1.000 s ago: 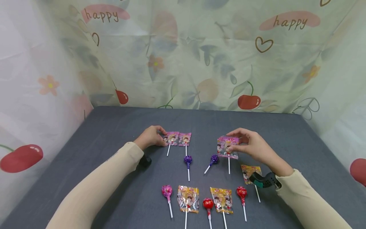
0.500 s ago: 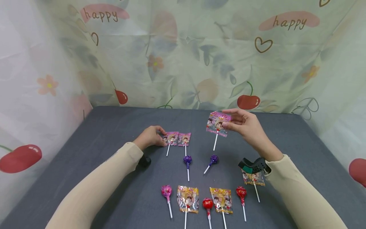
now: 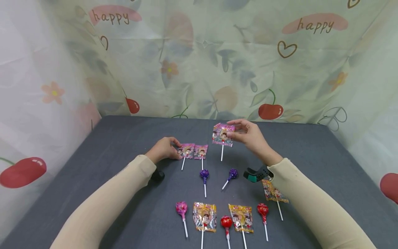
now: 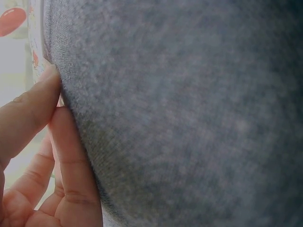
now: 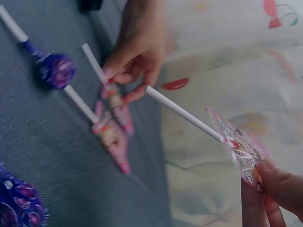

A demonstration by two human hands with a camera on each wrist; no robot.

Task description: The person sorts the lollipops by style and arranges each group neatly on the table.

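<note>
My right hand point(image 3: 250, 136) pinches a flat lollipop in a pink wrapper point(image 3: 223, 134) above the far part of the table, stick pointing down; the right wrist view shows the thumb point(image 5: 281, 182) on the wrapper edge. My left hand point(image 3: 164, 148) is at the left edge of another pink-wrapped lollipop point(image 3: 186, 151) lying on the table, thumb and fingertips at its wrapper. Right beside that lies a further pink-wrapped lollipop point(image 3: 200, 151), its stick reaching toward a round purple lollipop point(image 3: 204, 174). The left wrist view shows left fingers point(image 4: 73, 161) but no lollipop.
A second purple lollipop point(image 3: 233, 174) lies below my right hand. Nearer are a round pink lollipop point(image 3: 181, 208), two red ones point(image 3: 226, 221) and yellow-wrapped flat ones point(image 3: 204, 217), one partly behind my right sleeve point(image 3: 311, 193). A patterned curtain point(image 3: 205, 69) hangs behind the dark table point(image 3: 124, 135).
My right hand has lifted the pink-wrapped lollipop off the right side and carried it left, toward the two pink-wrapped ones. The left hand has stayed in place.
</note>
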